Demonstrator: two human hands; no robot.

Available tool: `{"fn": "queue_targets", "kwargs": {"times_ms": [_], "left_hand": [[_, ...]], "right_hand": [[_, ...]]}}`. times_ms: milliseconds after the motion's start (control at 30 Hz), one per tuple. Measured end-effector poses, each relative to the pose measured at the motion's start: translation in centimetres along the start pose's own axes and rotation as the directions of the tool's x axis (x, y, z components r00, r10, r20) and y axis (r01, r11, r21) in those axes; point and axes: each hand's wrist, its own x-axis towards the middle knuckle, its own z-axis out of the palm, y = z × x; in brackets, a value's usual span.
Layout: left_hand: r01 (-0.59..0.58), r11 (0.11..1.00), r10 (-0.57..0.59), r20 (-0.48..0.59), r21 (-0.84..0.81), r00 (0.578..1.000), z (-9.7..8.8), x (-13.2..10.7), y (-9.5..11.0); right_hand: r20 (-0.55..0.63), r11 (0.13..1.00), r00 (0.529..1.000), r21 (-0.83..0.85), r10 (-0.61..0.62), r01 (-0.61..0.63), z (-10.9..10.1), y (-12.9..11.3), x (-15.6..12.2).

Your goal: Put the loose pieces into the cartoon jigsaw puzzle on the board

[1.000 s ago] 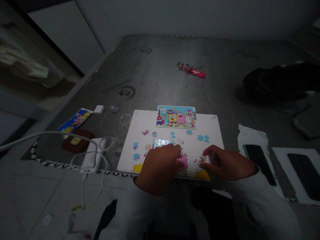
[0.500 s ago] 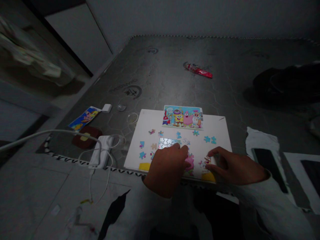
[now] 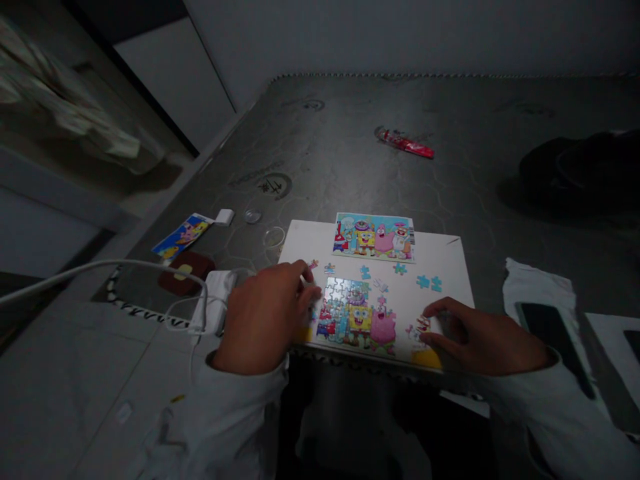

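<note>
A partly joined jigsaw puzzle (image 3: 350,317) with cartoon figures lies on a white board (image 3: 305,230). My left hand (image 3: 267,313) is over the board's left side, beside the puzzle; its thumb and index finger are bent and apart, and the pieces beneath are largely hidden. My right hand (image 3: 480,333) rests at the board's right, thumb and index finger curved around a small cluster of puzzle pieces (image 3: 423,327). Loose blue puzzle pieces (image 3: 429,283) lie above that hand. A picture card (image 3: 373,237) with the same figures lies at the board's back edge.
Left of the board are a white power strip (image 3: 216,300) with cables, a brown case (image 3: 187,273), a blue packet (image 3: 183,237) and a clear round lid (image 3: 274,237). A phone (image 3: 553,340) lies on white cloth at right. A red wrapper (image 3: 407,143) lies farther back.
My left hand has moved left off the puzzle to the board's left side, uncovering the joined part. My right hand keeps its place by the small cluster. The view has shifted slightly.
</note>
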Motion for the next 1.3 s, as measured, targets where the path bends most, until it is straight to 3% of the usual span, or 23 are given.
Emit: {"fn": "queue_targets", "kwargs": {"times_ms": [133,267,433,500,567,767,967,1100,1300], "left_hand": [[0.128,0.991,-0.126,0.046,-0.026,0.991,-0.2,0.0,-1.3],[0.200,0.980,-0.198,0.093,-0.008,0.976,-0.1,0.1,-2.2],[0.212,0.977,-0.211,0.122,-0.002,0.970,0.3,0.1,-3.3],[0.219,0.976,-0.218,0.120,0.003,0.968,0.3,0.0,-3.3],[0.221,0.975,-0.220,0.113,0.001,0.969,0.2,-0.1,-3.3],[0.209,0.978,-0.206,0.172,-0.004,0.963,0.0,-0.1,-3.0],[0.222,0.975,-0.213,0.206,-0.019,0.955,0.0,0.3,-2.9],[0.211,0.977,-0.199,0.216,-0.033,0.956,0.0,0.5,-2.8],[0.218,0.975,-0.204,0.221,-0.039,0.954,0.0,0.4,-2.9]], "right_hand": [[-0.052,1.000,0.999,0.003,0.010,-0.010,0.1,0.0,-0.1],[-0.024,1.000,1.000,0.021,0.005,-0.005,0.3,0.1,-0.2],[-0.215,1.000,0.977,0.000,-0.009,0.009,1.0,-0.7,-0.9],[-0.233,1.000,0.972,-0.015,-0.008,0.005,1.1,-0.9,-1.0],[-0.211,1.000,0.977,-0.021,0.005,-0.010,1.0,-0.6,-0.9],[0.054,0.999,0.998,0.011,0.033,-0.034,0.2,1.0,0.1],[-0.070,0.998,0.996,0.018,0.055,-0.054,0.5,0.7,-0.1],[0.021,0.999,0.999,0.027,0.038,-0.038,0.3,1.0,0.0],[0.019,1.000,1.000,0.005,0.002,-0.002,0.1,1.0,0.2]]}}
